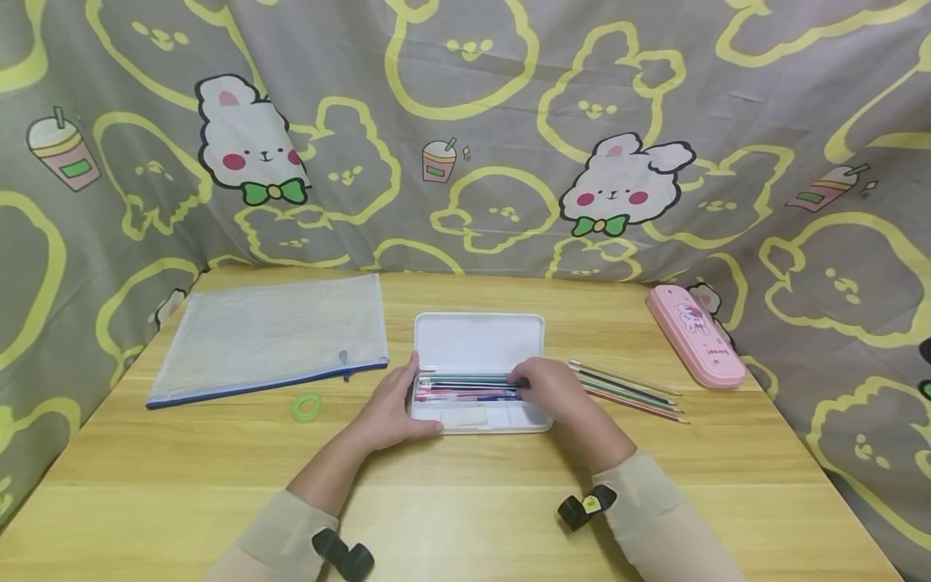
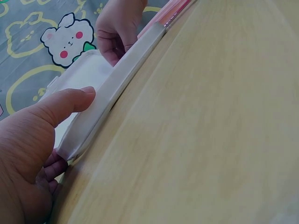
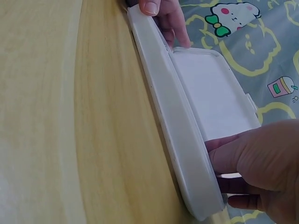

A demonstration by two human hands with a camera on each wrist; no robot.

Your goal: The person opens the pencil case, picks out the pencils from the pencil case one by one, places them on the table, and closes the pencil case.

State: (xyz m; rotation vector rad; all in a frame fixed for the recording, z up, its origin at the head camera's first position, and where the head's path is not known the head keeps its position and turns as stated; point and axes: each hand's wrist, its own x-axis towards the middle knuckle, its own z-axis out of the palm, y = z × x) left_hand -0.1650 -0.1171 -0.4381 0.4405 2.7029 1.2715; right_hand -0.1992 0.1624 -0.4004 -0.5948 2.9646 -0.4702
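Note:
An open white pencil case [image 1: 480,343] lies on the table, its lid raised at the back. Several pencils and pens [image 1: 465,386] fill its rear part, and a white eraser [image 1: 464,416] sits in the front part. At the case's left end my left hand [image 1: 389,408] grips it, thumb along the front edge and fingers round the side. My right hand [image 1: 556,392] reaches into the right end with bent fingers over the pencils. The case wall [image 3: 173,112] hides those fingertips in the right wrist view, so whether they pinch a pencil cannot be seen.
Right of the case several loose pencils [image 1: 633,392] lie fanned out. A closed pink case [image 1: 694,335] rests farther right. On the left are a mesh zip pouch [image 1: 276,335] with a blue edge and a green ring [image 1: 306,406]. Behind the table hangs a patterned curtain [image 1: 494,105].

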